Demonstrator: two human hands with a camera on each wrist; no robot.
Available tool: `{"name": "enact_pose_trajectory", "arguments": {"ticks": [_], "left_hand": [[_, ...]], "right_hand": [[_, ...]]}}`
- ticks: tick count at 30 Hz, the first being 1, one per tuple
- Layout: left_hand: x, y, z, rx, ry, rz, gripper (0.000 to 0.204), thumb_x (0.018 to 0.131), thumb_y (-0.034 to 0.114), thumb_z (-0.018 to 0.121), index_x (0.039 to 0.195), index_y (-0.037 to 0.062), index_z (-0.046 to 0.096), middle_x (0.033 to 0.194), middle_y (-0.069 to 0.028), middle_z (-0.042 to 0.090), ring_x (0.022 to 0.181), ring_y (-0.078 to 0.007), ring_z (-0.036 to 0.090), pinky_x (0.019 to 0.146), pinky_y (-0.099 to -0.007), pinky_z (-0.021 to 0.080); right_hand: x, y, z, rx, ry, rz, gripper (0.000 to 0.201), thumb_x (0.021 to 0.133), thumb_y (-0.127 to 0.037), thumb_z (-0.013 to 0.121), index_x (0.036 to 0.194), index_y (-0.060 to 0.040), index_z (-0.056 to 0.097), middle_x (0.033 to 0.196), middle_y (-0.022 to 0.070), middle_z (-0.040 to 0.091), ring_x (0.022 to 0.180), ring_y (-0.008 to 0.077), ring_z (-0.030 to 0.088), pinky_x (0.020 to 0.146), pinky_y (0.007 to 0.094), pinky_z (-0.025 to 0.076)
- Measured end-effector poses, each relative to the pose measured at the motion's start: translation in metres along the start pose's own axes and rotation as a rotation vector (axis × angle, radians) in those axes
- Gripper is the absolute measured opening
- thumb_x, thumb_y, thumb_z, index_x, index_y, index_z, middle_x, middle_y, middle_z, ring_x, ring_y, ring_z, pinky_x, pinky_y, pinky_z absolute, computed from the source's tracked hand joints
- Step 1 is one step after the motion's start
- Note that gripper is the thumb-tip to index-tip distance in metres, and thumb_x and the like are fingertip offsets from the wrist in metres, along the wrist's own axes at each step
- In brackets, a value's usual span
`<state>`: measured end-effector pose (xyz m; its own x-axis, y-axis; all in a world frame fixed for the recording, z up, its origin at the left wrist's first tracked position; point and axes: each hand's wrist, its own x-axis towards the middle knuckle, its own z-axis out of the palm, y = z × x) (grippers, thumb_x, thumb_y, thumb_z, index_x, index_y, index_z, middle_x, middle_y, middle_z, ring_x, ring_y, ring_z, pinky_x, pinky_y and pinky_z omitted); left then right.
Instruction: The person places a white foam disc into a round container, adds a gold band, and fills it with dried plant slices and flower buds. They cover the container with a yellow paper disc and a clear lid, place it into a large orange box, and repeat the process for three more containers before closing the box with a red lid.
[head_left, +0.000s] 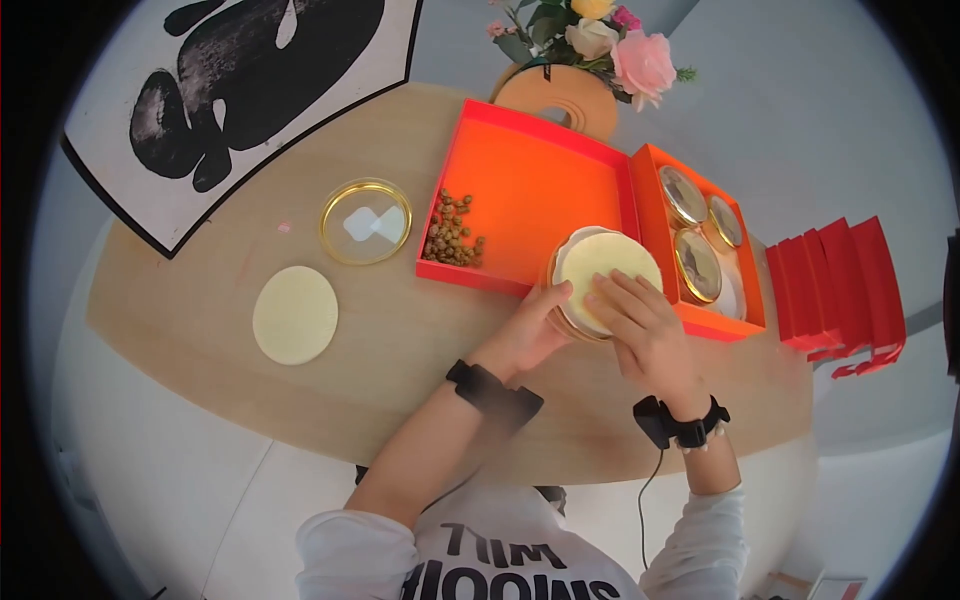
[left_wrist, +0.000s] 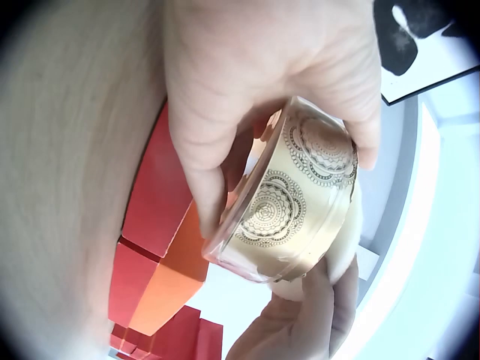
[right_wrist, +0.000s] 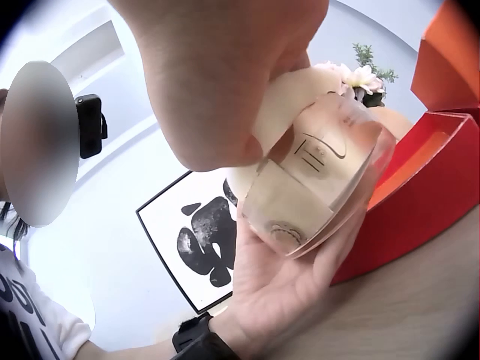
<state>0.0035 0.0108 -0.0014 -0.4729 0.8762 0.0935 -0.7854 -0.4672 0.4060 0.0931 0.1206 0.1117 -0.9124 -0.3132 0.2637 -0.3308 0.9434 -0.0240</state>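
My left hand (head_left: pixel 535 325) holds a round clear container (left_wrist: pixel 285 195) from the side, thumb and fingers curled around it. A gold band with dark mandala patterns wraps its wall. Over the container's top lies a pale cream disc (head_left: pixel 610 270) with a white wavy edge below it. My right hand (head_left: pixel 645 330) rests its fingers across this disc, its thumb at the near edge by the container's wall. The right wrist view shows the container tilted, with the right hand over the disc. Away to the left, another cream disc (head_left: pixel 295 315) lies flat on the table.
A clear gold-rimmed lid (head_left: pixel 365 222) lies left of an orange box lid (head_left: pixel 540 185) with brown pellets (head_left: pixel 455 235) in it. The orange box (head_left: pixel 740 320) holds several gold-rimmed containers. Red folded pieces (head_left: pixel 835 290) stand right, a flower vase (head_left: pixel 560 95) behind, calligraphy (head_left: pixel 240 100) back left.
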Motion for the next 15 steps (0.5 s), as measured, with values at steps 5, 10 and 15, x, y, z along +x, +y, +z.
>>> {"name": "enact_pose_trajectory", "arguments": {"ticks": [5,10,15], "left_hand": [[-0.001,0.004,-0.006,-0.151,-0.049,-0.041,0.052,0.086,0.029,0.048,0.129,0.0100,0.026,0.126,-0.0083,0.038,0.115,-0.0211,0.041,0.094,-0.0415,0.037],[0.000,0.001,-0.007,-0.094,-0.054,-0.018,0.054,0.086,0.032,0.046,0.130,0.0095,0.025,0.127,-0.0086,0.038,0.116,-0.0213,0.041,0.094,-0.0406,0.037],[0.000,0.002,-0.006,-0.103,-0.019,-0.019,0.054,0.086,0.031,0.046,0.130,0.0098,0.024,0.127,-0.0087,0.038,0.116,-0.0215,0.041,0.094,-0.0400,0.038]], "right_hand": [[0.015,0.003,0.013,0.172,-0.071,-0.007,0.051,0.067,0.007,0.042,0.117,-0.0032,0.049,0.123,0.0138,0.047,0.118,0.0334,0.039,0.100,0.0432,0.028],[0.021,0.008,0.015,0.453,-0.182,0.126,0.047,0.075,0.001,0.046,0.122,-0.0028,0.044,0.132,0.0154,0.035,0.125,0.0311,0.028,0.103,0.0395,0.023],[0.020,0.021,0.018,0.346,-0.267,0.044,0.047,0.076,-0.006,0.053,0.122,-0.0086,0.045,0.136,0.0160,0.027,0.127,0.0309,0.024,0.102,0.0393,0.025]]}}
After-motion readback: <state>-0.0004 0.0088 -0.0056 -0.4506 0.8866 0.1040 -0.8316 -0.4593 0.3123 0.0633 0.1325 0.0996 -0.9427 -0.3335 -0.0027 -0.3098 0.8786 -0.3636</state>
